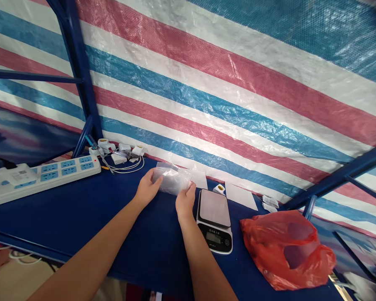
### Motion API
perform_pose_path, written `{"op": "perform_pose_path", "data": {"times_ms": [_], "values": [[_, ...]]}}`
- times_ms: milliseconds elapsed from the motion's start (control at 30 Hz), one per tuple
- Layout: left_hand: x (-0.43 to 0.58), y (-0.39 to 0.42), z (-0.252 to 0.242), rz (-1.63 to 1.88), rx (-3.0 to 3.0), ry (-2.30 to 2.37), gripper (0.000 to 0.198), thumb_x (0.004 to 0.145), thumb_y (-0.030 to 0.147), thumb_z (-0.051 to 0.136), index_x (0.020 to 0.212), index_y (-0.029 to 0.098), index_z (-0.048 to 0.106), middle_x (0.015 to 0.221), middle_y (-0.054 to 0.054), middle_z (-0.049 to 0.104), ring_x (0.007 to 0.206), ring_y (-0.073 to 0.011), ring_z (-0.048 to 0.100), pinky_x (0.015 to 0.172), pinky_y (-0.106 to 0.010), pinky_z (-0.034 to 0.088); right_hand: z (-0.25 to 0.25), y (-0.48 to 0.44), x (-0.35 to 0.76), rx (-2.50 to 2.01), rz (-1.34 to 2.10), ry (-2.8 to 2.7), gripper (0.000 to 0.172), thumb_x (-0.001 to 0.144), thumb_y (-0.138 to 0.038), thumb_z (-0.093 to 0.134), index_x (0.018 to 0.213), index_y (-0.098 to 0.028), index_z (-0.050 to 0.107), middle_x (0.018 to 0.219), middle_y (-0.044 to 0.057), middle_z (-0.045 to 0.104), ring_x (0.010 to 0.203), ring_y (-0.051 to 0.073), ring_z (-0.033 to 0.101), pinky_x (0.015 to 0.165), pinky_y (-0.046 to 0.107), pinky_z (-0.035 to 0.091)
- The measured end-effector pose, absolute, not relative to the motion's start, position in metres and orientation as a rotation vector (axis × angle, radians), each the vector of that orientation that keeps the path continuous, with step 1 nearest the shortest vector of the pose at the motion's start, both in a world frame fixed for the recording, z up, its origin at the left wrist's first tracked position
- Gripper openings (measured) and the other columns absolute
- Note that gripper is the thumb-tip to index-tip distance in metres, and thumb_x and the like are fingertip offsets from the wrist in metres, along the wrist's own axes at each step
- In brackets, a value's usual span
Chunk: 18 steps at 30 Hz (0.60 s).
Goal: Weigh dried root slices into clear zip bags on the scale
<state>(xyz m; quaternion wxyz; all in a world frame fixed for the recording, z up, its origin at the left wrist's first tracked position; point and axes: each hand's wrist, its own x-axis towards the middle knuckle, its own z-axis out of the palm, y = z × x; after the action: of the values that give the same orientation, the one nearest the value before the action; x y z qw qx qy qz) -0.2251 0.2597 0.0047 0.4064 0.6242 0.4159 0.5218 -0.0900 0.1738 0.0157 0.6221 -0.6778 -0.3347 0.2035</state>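
Between my two hands a clear plastic bag (173, 179) is held up over the blue tabletop. My left hand (148, 187) pinches its left side, the thumb lying on the front. At the lower right corner my right hand (186, 202) grips the bag with fingers closed. Nothing can be made out inside the bag. Just right of my right hand stands a digital kitchen scale (214, 209) with a light flat plate and a black display panel (214, 237). Sheets of white paper (201, 179) lie partly behind the bag.
A long power strip (47, 175) with a plugged-in adapter lies on the left. Beyond it are white chargers (119, 155), a cable and a screwdriver (95, 144). Another white sheet (241, 196) and a red plastic bag (285, 251) are on the right. Striped tarpaulin (207, 104) hangs behind.
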Motion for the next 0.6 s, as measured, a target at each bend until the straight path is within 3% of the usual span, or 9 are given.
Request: {"op": "perform_pose_path", "data": {"times_ms": [133,333,600], "values": [[-0.2250,0.2584,0.0061,1.303,1.560,1.075,0.035,0.080,0.042,0.063,0.106,0.020,0.067,0.101,-0.007,0.075,0.094,-0.0273,0.070,0.089,-0.043,0.054,0.0140,0.1743,-0.0901,-1.557,0.462,-0.768,0.043,0.073,-0.009,0.048,0.114,-0.022,0.055,0.110,0.010,0.070,0.104,0.027,0.068,0.097,0.040,0.051],[-0.2222,0.2560,0.0092,1.305,1.534,1.069,0.025,0.079,0.039,0.055,0.092,0.020,0.063,0.087,-0.003,0.070,0.084,-0.0231,0.066,0.080,-0.037,0.052,0.0105,0.1780,-0.0892,-1.549,0.454,-0.756,0.049,0.071,-0.010,0.049,0.118,-0.020,0.052,0.114,0.012,0.069,0.106,0.027,0.068,0.099,0.041,0.050],[-0.2207,0.2530,0.0068,1.286,1.565,1.065,0.035,0.075,0.035,0.060,0.107,0.022,0.063,0.098,-0.003,0.073,0.095,-0.0252,0.069,0.088,-0.040,0.055,0.0077,0.1802,-0.0888,-1.528,0.427,-0.752,0.048,0.071,-0.011,0.049,0.117,-0.021,0.050,0.111,0.011,0.071,0.103,0.026,0.070,0.097,0.039,0.052]]}}
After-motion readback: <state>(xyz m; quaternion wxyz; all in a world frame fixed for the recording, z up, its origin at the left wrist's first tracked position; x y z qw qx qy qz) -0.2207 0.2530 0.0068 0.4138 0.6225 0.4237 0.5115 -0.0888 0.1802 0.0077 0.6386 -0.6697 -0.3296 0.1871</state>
